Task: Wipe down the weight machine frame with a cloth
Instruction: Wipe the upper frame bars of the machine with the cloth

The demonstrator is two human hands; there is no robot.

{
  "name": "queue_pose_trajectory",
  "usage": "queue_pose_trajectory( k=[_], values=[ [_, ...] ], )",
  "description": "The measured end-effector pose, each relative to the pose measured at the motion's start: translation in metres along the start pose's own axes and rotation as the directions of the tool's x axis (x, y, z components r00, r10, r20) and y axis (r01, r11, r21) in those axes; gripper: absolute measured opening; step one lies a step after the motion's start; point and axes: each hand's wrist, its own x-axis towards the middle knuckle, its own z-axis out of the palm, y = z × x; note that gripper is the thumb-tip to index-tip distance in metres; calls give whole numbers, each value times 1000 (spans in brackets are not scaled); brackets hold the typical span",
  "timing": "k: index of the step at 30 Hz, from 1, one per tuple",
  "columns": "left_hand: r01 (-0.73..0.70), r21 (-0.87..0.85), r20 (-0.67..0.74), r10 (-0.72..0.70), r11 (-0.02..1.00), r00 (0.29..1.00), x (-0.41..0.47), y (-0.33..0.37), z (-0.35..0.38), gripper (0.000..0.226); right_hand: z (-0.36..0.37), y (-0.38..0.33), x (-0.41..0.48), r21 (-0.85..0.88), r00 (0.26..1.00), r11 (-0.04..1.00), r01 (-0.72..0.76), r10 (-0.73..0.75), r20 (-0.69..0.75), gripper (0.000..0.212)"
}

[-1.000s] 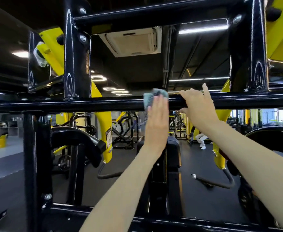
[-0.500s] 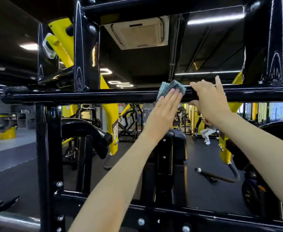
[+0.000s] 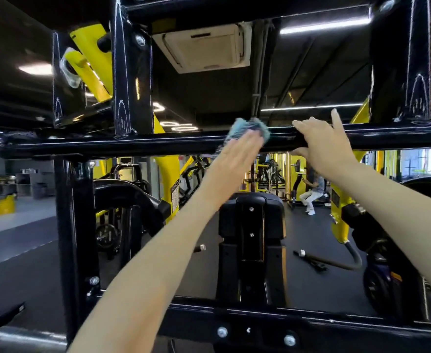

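While the left hand (image 3: 234,159) lies flat with its fingers straight and close together, it presses a blue-grey cloth (image 3: 250,127) against the near face of the black crossbar (image 3: 133,143) of the weight machine frame. The cloth sits near the middle of this crossbar, bunched up, and its upper edge shows above the fingertips. Just to the right of it, the right hand (image 3: 321,143) holds the same crossbar: the fingers reach over the top, the thumb comes under the bar, and one finger points upward. The two hands are near each other but do not touch. Both forearms are bare and come up from the bottom of the head view. On the left, a black upright post (image 3: 130,72) stands on top of the crossbar, and another black post (image 3: 74,225) goes down from it to a lower bar (image 3: 311,324) with silver bolts (image 3: 222,332). Behind the frame, below the hands, stands a black padded seat back (image 3: 252,217). A yellow lever arm (image 3: 92,54) shows at the upper left. On the dark ceiling there is a square air-conditioning unit (image 3: 204,47). Far at the right, a person in light trousers (image 3: 311,192) sits among other black and yellow machines.
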Motion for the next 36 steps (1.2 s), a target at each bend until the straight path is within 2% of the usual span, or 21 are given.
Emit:
queue_pose_trajectory(
  k=[2, 4, 5, 7, 10, 13, 14, 17, 19, 20, 21, 24, 27, 31, 34, 36],
  values=[
    [176, -61, 43, -173, 983, 984, -27, -24, 1, 76, -1, -2, 0, 20, 1000, 1000, -11, 10, 25, 62],
    [345, -94, 87, -338, 934, 937, -40, -28, 3, 70, -2, -4, 0, 13, 999, 1000, -23, 23, 31, 61],
    [398, -71, 86, -392, 914, 916, -37, -20, 2, 68, -3, -4, 0, 2, 999, 1000, -25, 25, 32, 62],
    [420, -74, 71, -416, 904, 907, -15, 8, -1, 70, -3, -5, -1, -9, 999, 1000, -25, 25, 35, 62],
    [216, -137, 65, -209, 967, 976, 18, 43, -16, 75, -4, -6, 2, -57, 998, 998, -36, 39, 45, 59],
    [40, -200, 129, -14, 979, 992, 31, 30, -28, 77, -8, -11, 2, -24, 996, 999, -48, 50, 71, 64],
    [21, -290, 150, 24, 957, 988, 32, 18, -31, 75, -11, -11, -1, -21, 995, 999, -40, 42, 92, 71],
    [113, -588, 264, 58, 801, 963, 41, -16, -46, 61, -16, 0, -16, -54, 991, 997, -55, 61, 117, 98],
    [315, -737, 444, 77, 599, 893, 52, -35, -58, 50, -21, 22, -30, -51, 984, 987, -155, 158, 77, 98],
    [388, -753, 515, 108, 532, 850, 58, -42, -59, 47, -24, 36, -38, -60, 977, 978, -198, 201, 66, 96],
    [420, -744, 562, 146, 520, 814, 64, -49, -63, 47, -26, 49, -45, -71, 971, 972, -225, 229, 66, 94],
    [314, -694, 563, 216, 648, 798, 73, -58, -59, 64, -32, 81, -55, -73, 959, 963, -260, 267, 100, 91],
    [314, -697, 537, 178, 645, 825, 84, -43, -52, 62, -32, 101, -54, -65, 961, 967, -248, 254, 112, 91],
    [270, -697, 494, 172, 665, 852, 119, 2, -54, 48, -30, 114, -36, -93, 982, 989, -113, 125, 138, 95],
    [233, -704, 443, 159, 671, 882, 151, 51, -52, 35, -32, 124, -22, -143, 991, 990, 17, 3, 135, 82],
    [241, -711, 409, 110, 660, 906, 165, 77, -49, 35, -31, 132, -18, -65, 988, 996, 54, -44, 148, 72]
  ],
)
